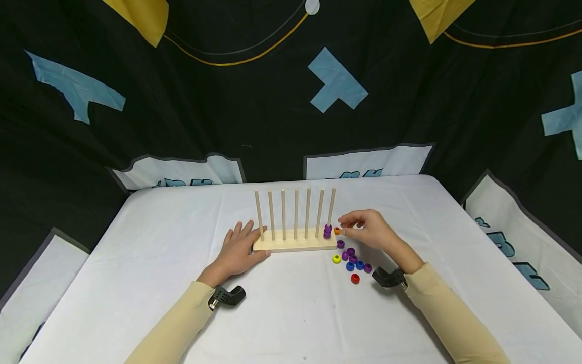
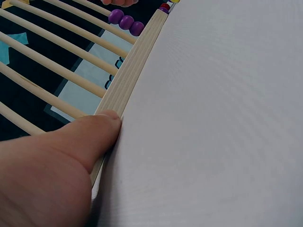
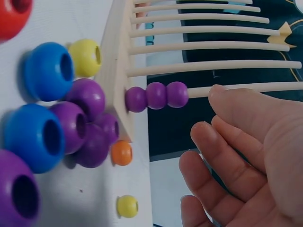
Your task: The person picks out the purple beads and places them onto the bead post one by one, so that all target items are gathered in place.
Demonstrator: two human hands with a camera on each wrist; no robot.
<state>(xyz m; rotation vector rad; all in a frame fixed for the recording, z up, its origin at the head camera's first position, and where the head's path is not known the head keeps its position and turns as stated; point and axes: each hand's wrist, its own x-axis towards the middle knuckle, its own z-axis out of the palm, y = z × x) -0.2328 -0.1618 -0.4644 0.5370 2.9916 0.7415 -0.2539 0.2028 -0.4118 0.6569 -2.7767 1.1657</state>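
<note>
A pale wooden peg stand [image 1: 295, 245] with a row of upright pegs rests on the table. My left hand [image 1: 238, 251] holds its left end, thumb [image 2: 102, 130] along the front edge and index finger toward the back. Three purple beads [image 3: 156, 95] are stacked low on the rightmost peg [image 1: 332, 205]. Beside that peg is my right hand [image 1: 370, 230], thumb and fingers apart with nothing between them. The thumb overlaps the peg above the beads in the right wrist view. An orange bead [image 1: 337, 230] sits by the stand's right end, close to the right fingertips.
Loose beads lie right of the stand: several purple ones [image 1: 368, 268], two blue ones [image 1: 359, 265], a red one [image 1: 355, 278] and a yellow one [image 1: 336, 259]. Another yellow bead [image 3: 128, 206] lies beyond the orange one. A white cloth covers the table [image 1: 291, 308]; a dark curtain hangs behind.
</note>
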